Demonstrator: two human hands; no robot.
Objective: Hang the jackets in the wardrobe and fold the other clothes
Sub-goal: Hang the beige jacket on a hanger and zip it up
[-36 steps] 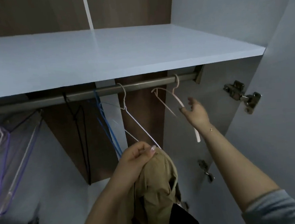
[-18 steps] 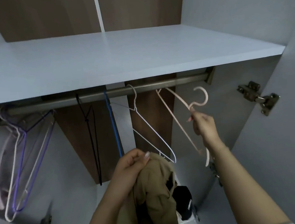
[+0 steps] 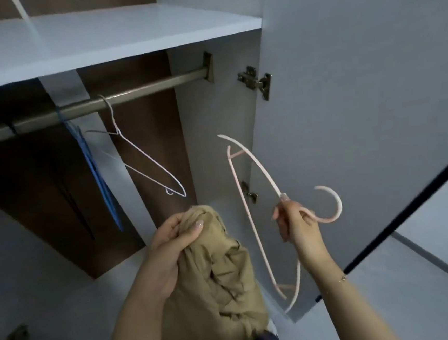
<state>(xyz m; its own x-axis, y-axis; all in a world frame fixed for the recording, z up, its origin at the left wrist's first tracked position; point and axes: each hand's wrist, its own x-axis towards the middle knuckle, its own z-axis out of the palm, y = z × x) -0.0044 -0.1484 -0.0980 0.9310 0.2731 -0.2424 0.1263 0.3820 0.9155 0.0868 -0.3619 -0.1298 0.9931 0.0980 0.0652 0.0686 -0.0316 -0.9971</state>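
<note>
Head view, near field: left hand (image 3: 174, 244) clenches the bunched top of a tan jacket (image 3: 219, 281); the rest of the cloth hangs down in folds below the fist, in front of the open wardrobe. Collar and sleeves cannot be told apart in the bundle. Right hand (image 3: 295, 223) grips a pink hanger (image 3: 251, 221) at the neck, just under the hook. Hanger is off the rail and tilted, hook pointing right, frame slanting down between the two hands. Jacket and hanger are near each other but not touching.

Step judged: hanger in hand, jacket not yet on it.

Risks:
- Jacket is crumpled, so finding the shoulder openings one-handed is likely awkward; a hanger arm could go into a fold, not a sleeve.
- Hanger looks thin and is held at one point only, so it may twist as the cloth's weight comes on.
- If the left grip loosens before a shoulder is seated, the jacket likely drops to the wardrobe floor.
- The door (image 3: 360, 103) stands open close on the right; a swinging hanger could knock it or the hinge (image 3: 257, 83).

Farther, wardrobe contents: the rail (image 3: 140, 91) under the shelf (image 3: 113, 35) carries a white wire hanger (image 3: 141, 160) and, left of it, blue hangers (image 3: 96, 175), edge-on. No garment shows on the rail. The rail stretch right of the white hanger is bare. The shelf top holds nothing visible.
</note>
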